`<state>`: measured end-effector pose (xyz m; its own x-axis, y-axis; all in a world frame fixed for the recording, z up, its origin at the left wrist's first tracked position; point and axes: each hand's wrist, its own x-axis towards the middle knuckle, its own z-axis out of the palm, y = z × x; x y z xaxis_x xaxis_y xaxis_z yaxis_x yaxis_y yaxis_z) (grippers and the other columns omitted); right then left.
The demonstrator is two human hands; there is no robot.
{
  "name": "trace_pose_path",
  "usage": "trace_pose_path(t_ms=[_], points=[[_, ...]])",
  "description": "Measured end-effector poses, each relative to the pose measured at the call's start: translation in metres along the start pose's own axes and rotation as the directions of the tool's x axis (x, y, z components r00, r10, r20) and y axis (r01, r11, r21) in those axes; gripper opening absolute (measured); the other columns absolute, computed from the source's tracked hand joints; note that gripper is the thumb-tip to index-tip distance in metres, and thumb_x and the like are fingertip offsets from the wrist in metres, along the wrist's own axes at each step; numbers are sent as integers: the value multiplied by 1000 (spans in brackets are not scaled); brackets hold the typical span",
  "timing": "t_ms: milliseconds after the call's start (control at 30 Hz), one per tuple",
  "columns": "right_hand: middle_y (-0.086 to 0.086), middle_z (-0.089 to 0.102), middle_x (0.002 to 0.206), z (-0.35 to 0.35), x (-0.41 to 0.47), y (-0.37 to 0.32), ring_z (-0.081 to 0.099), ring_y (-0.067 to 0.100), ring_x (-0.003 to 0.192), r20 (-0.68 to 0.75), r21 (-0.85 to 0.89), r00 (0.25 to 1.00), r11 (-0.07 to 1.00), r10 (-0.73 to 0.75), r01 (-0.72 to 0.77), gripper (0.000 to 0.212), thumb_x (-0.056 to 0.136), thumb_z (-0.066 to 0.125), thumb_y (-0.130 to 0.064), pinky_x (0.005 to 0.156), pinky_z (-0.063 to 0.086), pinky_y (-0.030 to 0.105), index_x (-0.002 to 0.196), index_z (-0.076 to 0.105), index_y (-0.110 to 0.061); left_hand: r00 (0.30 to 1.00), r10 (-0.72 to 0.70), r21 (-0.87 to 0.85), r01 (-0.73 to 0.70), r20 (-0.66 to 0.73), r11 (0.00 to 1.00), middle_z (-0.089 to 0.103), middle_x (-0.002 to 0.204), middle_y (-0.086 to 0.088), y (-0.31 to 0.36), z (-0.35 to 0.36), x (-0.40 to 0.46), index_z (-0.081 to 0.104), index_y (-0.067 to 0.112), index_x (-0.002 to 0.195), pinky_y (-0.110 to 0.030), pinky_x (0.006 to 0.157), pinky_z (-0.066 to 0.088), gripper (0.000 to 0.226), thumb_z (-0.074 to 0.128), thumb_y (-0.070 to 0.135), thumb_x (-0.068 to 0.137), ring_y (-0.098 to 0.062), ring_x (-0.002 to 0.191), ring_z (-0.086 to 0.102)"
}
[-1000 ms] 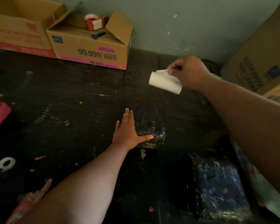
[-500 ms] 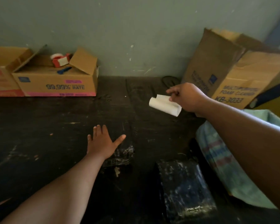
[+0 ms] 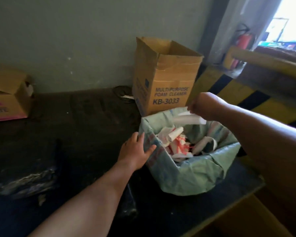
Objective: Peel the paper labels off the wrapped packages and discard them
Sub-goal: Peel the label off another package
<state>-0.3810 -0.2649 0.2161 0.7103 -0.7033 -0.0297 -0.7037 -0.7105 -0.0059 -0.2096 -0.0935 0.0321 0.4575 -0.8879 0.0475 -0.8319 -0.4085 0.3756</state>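
While my right hand [image 3: 203, 106] fingers pinch the peeled paper label [image 3: 189, 119] above the green bin bag [image 3: 191, 178], my left hand [image 3: 135, 151] lies loose and spread on its rim; a wrapped package [image 3: 26, 181] sits left on the tabletop [image 3: 85, 127], and a cardboard box [image 3: 166, 79] crowds in behind.

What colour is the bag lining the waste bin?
Pale green, seen in the head view: the bin liner, with faint red print near the left hand.

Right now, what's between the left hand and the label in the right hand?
In the head view, the green bag's rim and the discarded paper scraps inside it lie between the left hand and the label pinched by the right hand.
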Motion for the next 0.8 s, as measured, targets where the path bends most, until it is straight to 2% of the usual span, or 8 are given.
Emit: trace_pose_path(t_ms=[133, 267, 333, 533, 700, 800], points=[[1, 71, 95, -4, -20, 59, 67, 23, 89, -29, -21, 993, 993, 119, -119, 21, 90, 57, -22, 79, 56, 35, 100, 75, -22, 998, 22, 1, -22, 65, 1000, 8, 167, -6, 60, 31, 16, 17, 19, 159, -43, 121, 21, 82, 34, 69, 95, -25, 152, 12], [3, 71, 94, 4, -23, 100, 68, 26, 87, -52, -5, 980, 981, 192, -193, 30, 86, 52, -30, 76, 57, 41, 105, 74, -22, 992, -54, -16, 57, 113, 998, -12, 168, -8, 87, 48, 29, 6, 18, 160, -44, 123, 3, 86, 26, 71, 96, -24, 153, -14], [5, 71, 93, 7, -25, 111, 68, 28, 86, -67, -2, 974, 976, 215, -216, 27, 87, 52, -29, 75, 57, 41, 101, 74, -21, 984, -92, 8, 92, 151, 996, -20, 166, -9, 88, 53, 33, -1, 15, 160, -44, 123, -4, 91, 23, 73, 95, -22, 151, -23], [6, 71, 95, 16, -26, 127, 68, 29, 88, -98, 41, 969, 974, 225, -222, 24, 88, 55, -22, 75, 57, 39, 101, 74, -22, 980, -96, 49, 89, 174, 995, -28, 163, -12, 88, 57, 37, -11, 9, 158, -43, 124, -7, 91, 23, 68, 97, -22, 149, -29], [5, 72, 110, 15, -19, 127, 67, 26, 100, -150, -36, 981, 991, 122, -128, 27, 93, 58, -16, 84, 56, 34, 116, 72, -17, 979, -103, 43, 97, 176, 994, -29, 163, -10, 90, 59, 35, -12, 9, 158, -42, 123, -6, 90, 24, 66, 99, -21, 148, -30], [10, 71, 100, 16, -11, 128, 67, 31, 92, -145, 12, 976, 987, 163, -163, 25, 92, 54, -16, 74, 55, 35, 108, 73, -16, 982, -99, 29, 96, 164, 995, -28, 163, -10, 90, 60, 35, -12, 9, 158, -42, 122, -6, 89, 25, 64, 99, -20, 148, -29]])
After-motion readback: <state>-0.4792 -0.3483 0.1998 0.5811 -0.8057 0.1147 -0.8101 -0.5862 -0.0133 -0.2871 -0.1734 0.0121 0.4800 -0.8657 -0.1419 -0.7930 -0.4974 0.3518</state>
